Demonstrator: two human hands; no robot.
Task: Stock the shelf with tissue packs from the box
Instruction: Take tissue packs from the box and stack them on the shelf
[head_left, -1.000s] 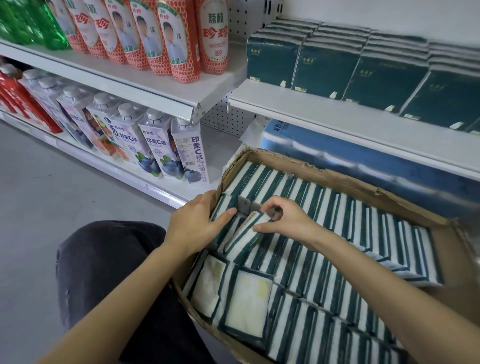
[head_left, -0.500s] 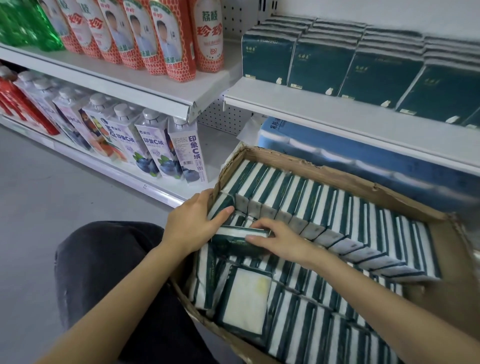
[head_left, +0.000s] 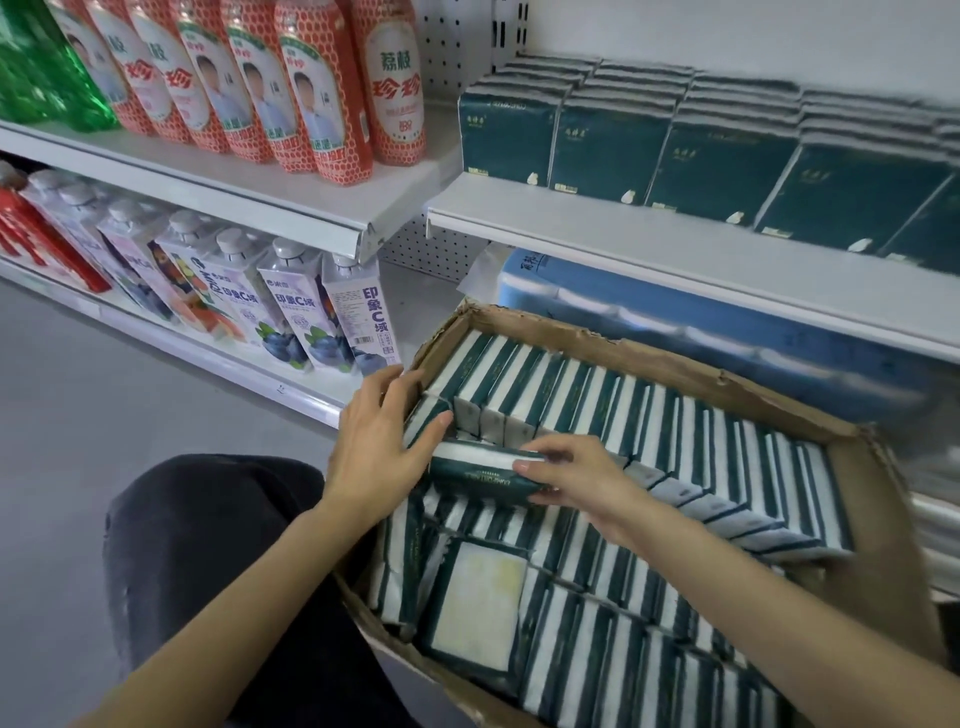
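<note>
Early stage: cardboard box (head_left: 675, 358) nearly full, shelf (head_left: 649, 249) part stocked. Right hand (head_left: 576, 483) pinches tissue pack (head_left: 480, 470), half out; left hand (head_left: 382, 452), fingers straight, steadies it.

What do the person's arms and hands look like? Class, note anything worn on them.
The left forearm and right forearm are bare as far as the frame shows, with no sleeves in view. The left hand and right hand wear no gloves, and no watch, ring or bracelet shows. The nails that show look short and unpainted.
</note>
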